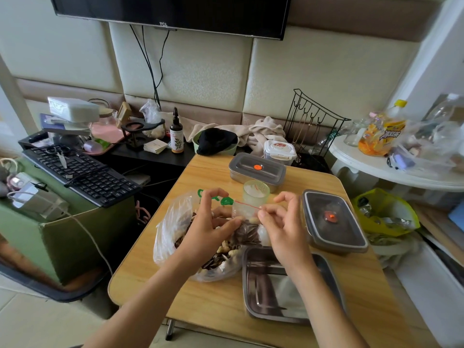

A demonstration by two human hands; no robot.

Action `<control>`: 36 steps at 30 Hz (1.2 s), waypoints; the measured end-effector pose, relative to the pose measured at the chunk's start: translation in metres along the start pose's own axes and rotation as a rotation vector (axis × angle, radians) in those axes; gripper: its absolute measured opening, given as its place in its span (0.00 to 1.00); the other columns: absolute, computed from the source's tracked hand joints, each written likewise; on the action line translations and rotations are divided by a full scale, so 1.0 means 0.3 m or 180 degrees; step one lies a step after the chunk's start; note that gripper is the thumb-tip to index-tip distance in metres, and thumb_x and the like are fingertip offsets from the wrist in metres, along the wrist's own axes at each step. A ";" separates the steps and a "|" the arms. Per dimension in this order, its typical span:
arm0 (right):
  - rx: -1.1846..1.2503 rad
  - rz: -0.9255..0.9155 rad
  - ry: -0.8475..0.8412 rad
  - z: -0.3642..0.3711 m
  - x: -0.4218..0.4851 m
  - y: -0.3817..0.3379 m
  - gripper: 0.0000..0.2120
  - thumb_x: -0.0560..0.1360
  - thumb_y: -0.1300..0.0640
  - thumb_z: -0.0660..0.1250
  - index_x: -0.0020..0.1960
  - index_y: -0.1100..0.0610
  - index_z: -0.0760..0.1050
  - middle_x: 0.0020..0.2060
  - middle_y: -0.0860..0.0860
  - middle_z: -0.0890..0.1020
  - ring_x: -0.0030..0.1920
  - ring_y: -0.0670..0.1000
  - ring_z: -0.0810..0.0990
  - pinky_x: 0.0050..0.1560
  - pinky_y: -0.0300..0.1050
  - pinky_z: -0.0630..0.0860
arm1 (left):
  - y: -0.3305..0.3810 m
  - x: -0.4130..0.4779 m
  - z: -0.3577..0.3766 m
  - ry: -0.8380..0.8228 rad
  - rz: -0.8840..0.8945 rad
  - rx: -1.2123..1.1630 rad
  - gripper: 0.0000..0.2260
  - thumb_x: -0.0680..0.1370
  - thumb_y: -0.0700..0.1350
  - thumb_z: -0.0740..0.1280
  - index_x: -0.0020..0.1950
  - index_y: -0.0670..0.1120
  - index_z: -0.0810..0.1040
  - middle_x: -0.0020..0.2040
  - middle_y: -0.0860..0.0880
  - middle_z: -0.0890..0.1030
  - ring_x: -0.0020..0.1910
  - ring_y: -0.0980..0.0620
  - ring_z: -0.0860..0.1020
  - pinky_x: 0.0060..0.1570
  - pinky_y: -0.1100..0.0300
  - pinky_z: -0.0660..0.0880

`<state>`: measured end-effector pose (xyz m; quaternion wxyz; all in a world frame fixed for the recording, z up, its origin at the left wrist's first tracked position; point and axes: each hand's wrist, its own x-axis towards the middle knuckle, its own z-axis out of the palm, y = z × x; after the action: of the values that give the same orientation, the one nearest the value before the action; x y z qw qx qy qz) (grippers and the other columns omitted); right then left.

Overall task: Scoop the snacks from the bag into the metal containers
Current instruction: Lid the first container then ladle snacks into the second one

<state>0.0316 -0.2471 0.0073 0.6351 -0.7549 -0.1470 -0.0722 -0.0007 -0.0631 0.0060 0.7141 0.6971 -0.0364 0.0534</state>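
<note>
The snack bag point(170, 227), clear plastic slumped open and full of peanuts and striped seeds, lay on the tabletop point(200, 297) toward its left edge, about midway from front to back. Above its mouth, a small clear pouch point(247, 231) with a red seal line hung between both hands. The right grip point(281, 222) pinched the pouch at that line. The left grip point(213, 222) was curled on the pouch's other side, where a green clip-like piece point(226, 201) showed behind its fingers. Whether it held that too could not be told.

The open metal container point(263, 292) sat at the near right corner, just beside the bag, showing only bare steel. Two lidded containers stood farther off, one point(334, 222) by the right edge and one point(257, 169) near the far edge. A pale green cup point(256, 193) stood between the far one and the hands.

By the look of it, scooping had not begun and the pouch was being dealt with first. The next move would call for one hand freed to take up a scoop, perhaps the cup, and to keep the bag's mouth open beside the bare container.

The television point(170, 11) on the wall read "TCL". An orange bottle point(381, 131) on the white side table point(376, 172) bore characters too small to read.
</note>
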 end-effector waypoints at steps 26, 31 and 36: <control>-0.1918 -0.0365 -0.0824 -0.092 -0.095 -0.033 0.24 0.73 0.49 0.79 0.67 0.49 0.77 0.57 0.39 0.74 0.59 0.32 0.72 0.54 0.22 0.67 | 0.003 -0.033 0.036 -0.0506 0.0121 0.0367 0.21 0.77 0.38 0.75 0.69 0.49 0.80 0.58 0.52 0.85 0.60 0.53 0.83 0.62 0.54 0.80; -0.2178 -0.0275 -0.1074 -0.115 -0.127 -0.026 0.16 0.74 0.48 0.78 0.56 0.46 0.74 0.60 0.38 0.68 0.57 0.32 0.73 0.51 0.25 0.70 | -0.033 -0.047 0.051 -0.0762 0.0543 0.2058 0.27 0.74 0.45 0.79 0.71 0.50 0.77 0.57 0.54 0.76 0.54 0.62 0.78 0.58 0.68 0.76; -0.2027 0.0146 -0.1129 -0.151 -0.134 -0.031 0.16 0.73 0.47 0.78 0.56 0.42 0.76 0.51 0.38 0.81 0.52 0.34 0.78 0.47 0.29 0.73 | -0.058 -0.043 0.053 -0.0628 0.0714 0.2805 0.19 0.72 0.59 0.77 0.58 0.50 0.83 0.58 0.55 0.71 0.56 0.58 0.68 0.58 0.68 0.65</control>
<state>-0.0058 -0.2953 0.0125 0.3344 -0.9186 -0.2081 0.0320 -0.0109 -0.0798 -0.0124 0.3328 0.9275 -0.1532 0.0742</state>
